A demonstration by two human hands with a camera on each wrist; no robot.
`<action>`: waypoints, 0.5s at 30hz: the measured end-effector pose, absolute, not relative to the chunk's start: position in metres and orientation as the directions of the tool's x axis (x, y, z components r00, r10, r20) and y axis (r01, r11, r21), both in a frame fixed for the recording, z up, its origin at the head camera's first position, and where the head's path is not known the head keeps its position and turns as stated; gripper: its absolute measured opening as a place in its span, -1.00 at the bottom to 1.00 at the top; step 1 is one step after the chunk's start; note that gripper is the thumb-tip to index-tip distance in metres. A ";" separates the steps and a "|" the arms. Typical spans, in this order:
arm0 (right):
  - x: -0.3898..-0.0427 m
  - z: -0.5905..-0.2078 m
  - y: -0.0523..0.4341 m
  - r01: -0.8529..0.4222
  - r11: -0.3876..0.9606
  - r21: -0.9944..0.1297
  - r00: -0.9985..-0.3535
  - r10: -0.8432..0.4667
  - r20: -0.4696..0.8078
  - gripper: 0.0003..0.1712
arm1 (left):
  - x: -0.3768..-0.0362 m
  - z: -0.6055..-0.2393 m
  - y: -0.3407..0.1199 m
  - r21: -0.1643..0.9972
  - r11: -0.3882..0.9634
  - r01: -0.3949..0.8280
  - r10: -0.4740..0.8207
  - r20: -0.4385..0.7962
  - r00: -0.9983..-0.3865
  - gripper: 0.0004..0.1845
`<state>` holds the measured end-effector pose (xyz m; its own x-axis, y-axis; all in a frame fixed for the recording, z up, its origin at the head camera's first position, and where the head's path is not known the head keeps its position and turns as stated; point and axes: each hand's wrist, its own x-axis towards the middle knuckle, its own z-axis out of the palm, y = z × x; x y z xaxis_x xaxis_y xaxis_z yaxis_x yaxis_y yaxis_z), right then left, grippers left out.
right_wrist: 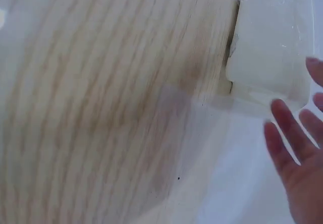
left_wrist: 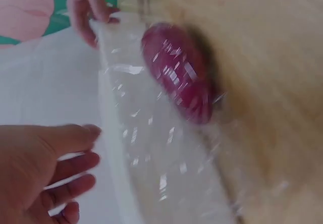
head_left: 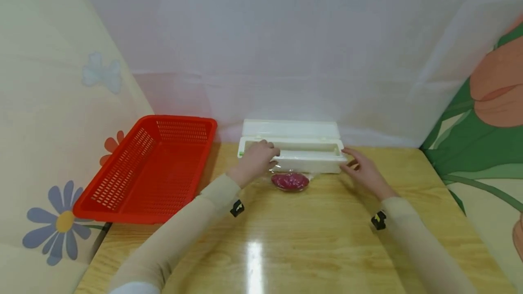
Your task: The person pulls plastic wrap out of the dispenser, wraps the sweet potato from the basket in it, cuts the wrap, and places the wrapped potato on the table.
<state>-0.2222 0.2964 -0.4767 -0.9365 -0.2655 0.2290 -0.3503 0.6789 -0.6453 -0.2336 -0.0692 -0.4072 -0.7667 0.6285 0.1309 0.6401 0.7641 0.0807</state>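
A long white cling film dispenser box (head_left: 308,165) stands at the back of the wooden table, its lid (head_left: 290,129) raised. In front of it lies a purple-red, tapered sweet potato (head_left: 290,182) under shiny clear film (left_wrist: 151,153). My left hand (head_left: 256,158) is over the box's left front; in the left wrist view its fingers (left_wrist: 75,163) are loosely bent, with a gap to the thumb and nothing between. At the box's right end is my right hand (head_left: 364,170), its fingers (right_wrist: 292,128) spread and fairly straight, fingertips right at the corner.
A red plastic basket (head_left: 163,216) with perforated sides stands on the left of the table (head_left: 310,244). A white cloth (head_left: 286,49) hangs behind the box, and flower-patterned cloths (head_left: 478,149) flank the table.
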 end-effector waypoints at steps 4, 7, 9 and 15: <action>-0.216 -0.475 0.291 -0.458 0.719 -0.523 -0.868 -0.234 0.439 -0.60 | -0.226 -0.428 -0.063 0.259 0.700 0.665 0.664 0.108 -0.740 -0.72; -0.211 -0.475 0.281 -0.560 0.708 -0.430 -0.788 -0.295 0.540 -0.72 | -0.219 -0.444 -0.060 0.332 0.687 0.646 0.657 0.094 -0.748 -0.66; -0.208 -0.476 0.271 -0.619 0.684 -0.387 -0.753 -0.376 0.540 -0.74 | -0.217 -0.455 -0.059 0.354 0.682 0.640 0.649 0.113 -0.753 -0.60; -0.200 -0.483 0.234 -0.679 0.640 -0.359 -0.732 -0.561 0.386 -0.60 | -0.218 -0.481 -0.058 0.357 0.678 0.643 0.620 0.192 -0.761 -0.53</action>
